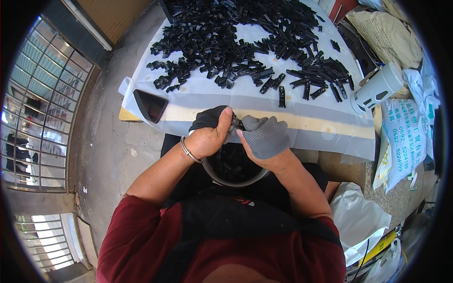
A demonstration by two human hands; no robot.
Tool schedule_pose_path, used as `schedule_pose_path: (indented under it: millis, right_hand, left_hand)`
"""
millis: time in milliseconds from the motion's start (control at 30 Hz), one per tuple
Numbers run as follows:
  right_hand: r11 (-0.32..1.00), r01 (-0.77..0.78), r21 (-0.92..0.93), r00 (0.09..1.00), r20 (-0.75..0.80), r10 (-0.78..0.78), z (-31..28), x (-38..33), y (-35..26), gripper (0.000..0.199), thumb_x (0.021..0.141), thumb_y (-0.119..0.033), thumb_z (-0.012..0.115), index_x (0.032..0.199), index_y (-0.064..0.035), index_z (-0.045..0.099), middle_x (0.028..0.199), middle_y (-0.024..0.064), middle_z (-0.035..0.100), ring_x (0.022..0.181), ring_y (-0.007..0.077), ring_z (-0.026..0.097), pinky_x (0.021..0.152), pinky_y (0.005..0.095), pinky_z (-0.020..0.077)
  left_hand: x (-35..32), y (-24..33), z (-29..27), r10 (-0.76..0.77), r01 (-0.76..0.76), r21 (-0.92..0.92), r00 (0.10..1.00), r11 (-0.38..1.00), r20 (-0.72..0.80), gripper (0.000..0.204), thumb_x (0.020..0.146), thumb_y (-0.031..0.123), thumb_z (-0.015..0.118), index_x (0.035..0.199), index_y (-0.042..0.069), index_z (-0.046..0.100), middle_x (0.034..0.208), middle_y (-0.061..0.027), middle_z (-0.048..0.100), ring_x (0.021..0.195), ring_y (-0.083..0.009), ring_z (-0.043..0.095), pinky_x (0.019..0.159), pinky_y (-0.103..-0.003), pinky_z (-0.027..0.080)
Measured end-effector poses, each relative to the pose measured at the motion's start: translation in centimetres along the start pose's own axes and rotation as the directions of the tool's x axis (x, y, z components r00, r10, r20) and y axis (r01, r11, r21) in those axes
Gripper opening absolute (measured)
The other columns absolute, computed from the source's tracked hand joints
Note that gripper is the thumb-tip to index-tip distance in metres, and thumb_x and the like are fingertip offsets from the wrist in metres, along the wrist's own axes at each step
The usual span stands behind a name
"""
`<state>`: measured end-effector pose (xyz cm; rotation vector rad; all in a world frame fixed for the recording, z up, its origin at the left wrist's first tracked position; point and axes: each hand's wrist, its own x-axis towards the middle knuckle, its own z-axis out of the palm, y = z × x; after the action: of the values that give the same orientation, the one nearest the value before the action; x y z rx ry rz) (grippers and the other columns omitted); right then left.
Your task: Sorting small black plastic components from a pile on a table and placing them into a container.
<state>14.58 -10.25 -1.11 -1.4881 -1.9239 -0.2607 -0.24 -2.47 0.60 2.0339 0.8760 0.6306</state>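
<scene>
My left hand [211, 133], in a dark glove that leaves the thumb bare, is closed at the table's near edge. Facing it is my right hand [265, 137], in a grey dotted glove, also closed. Between their fingertips they grip a small black plastic part [239, 125], mostly covered by the fingers. Right below sits a round tub [234, 184] in my lap, with dark pieces inside. Beyond my hands, a large heap of black plastic parts [203, 42] covers the table, and several long narrow clips [281, 96] lie at its near side.
A dark phone [151, 105] lies at the table's left corner. The table has a pale cloth [325, 129] under a clear sheet. On the right are a white cylinder with dark slots [377, 88], a printed white sack [403, 137] and a white plastic bag [358, 219]. A barred window [45, 108] stands left.
</scene>
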Motion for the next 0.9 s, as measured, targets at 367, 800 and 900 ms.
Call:
schedule_pose_path:
  millis: [367, 800, 900]
  right_hand:
    - [0.970, -0.243, -0.019, 0.948, 0.206, 0.241, -1.7, 0.7, 1.9, 0.032, 0.081, -0.033, 0.056, 0.091, -0.0025, 0.058, 0.078, 0.0147, 0.060, 0.074, 0.0329, 0.058, 0.066, 0.0414, 0.0451]
    - [0.825, -0.350, -0.443, 0.884, 0.134, 0.447, -0.9, 1.2, 6.7, 0.021, 0.078, -0.024, 0.060, 0.084, -0.0041, 0.056, 0.078, 0.0154, 0.058, 0.075, 0.0315, 0.058, 0.064, 0.0421, 0.0460]
    - [0.909, -0.286, -0.304, 0.950, 0.032, 0.310, -0.6, 0.3, 6.1, 0.020, 0.081, -0.022, 0.057, 0.091, -0.0046, 0.057, 0.082, 0.0149, 0.059, 0.076, 0.0320, 0.057, 0.067, 0.0418, 0.0455]
  left_hand:
    - [1.9, -2.2, -1.6, 0.081, -0.078, 0.589, 0.996, 0.804, 0.020, 0.040, 0.087, 0.039, 0.046, 0.088, 0.002, 0.060, 0.082, -0.0174, 0.062, 0.076, -0.0333, 0.059, 0.068, -0.040, 0.046]
    - [7.7, -5.1, 1.3, 0.157, -0.060, 0.671, 0.984, 0.739, -0.085, 0.023, 0.080, 0.020, 0.053, 0.100, 0.011, 0.058, 0.091, -0.0125, 0.060, 0.081, -0.0309, 0.059, 0.069, -0.039, 0.047]
    - [6.8, -6.3, 1.4, 0.280, -0.168, 0.651, 0.957, 0.740, -0.072, 0.025, 0.079, 0.020, 0.055, 0.102, 0.010, 0.057, 0.091, -0.0129, 0.061, 0.080, -0.0308, 0.059, 0.070, -0.039, 0.047]
